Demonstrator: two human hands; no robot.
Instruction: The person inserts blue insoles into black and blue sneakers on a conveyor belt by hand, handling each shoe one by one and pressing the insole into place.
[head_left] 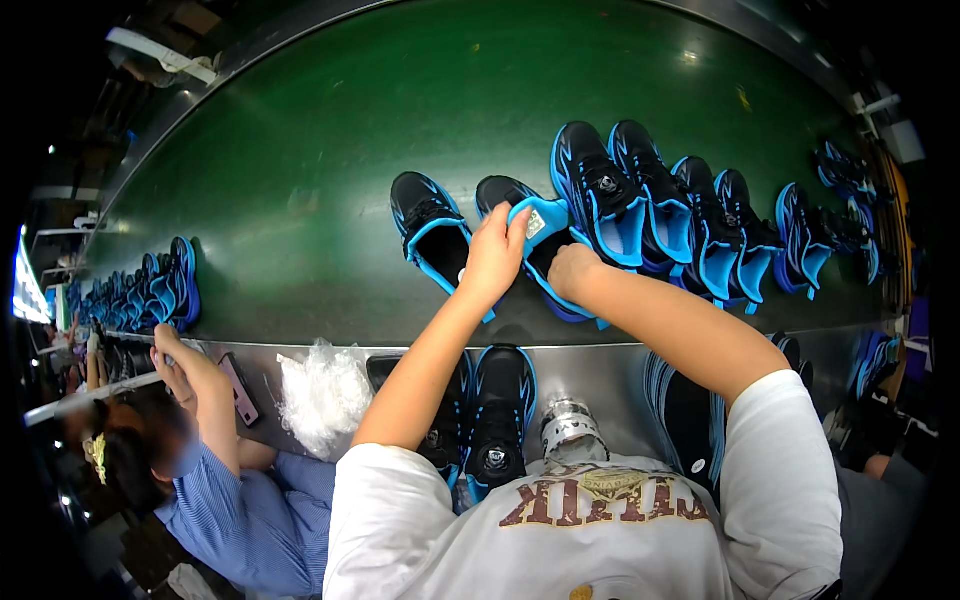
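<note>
A black running shoe (pixel 503 189) with blue trim lies in front of me on the green belt, its toe pointing away. My left hand (pixel 494 252) pinches the bright blue tongue (pixel 546 219), which is folded over and shows a pale label inside. At the shoe's opening is my right hand (pixel 578 270), its fingers curled and their tips hidden inside, so what they grip is out of sight. Just left of it lies a similar shoe (pixel 425 203), its dark opening facing me. To the right, a pair of matching shoes (pixel 590 170) stands close to my right wrist.
More such shoes (pixel 735 225) line the green belt (pixel 330 150) rightward, and another row (pixel 180 285) sits far left. Along the metal ledge are crumpled clear plastic (pixel 322 388), a phone (pixel 240 390), two shoes (pixel 500 415), a clear container (pixel 572 430) and dark insoles (pixel 685 425). A co-worker (pixel 245 510) sits left.
</note>
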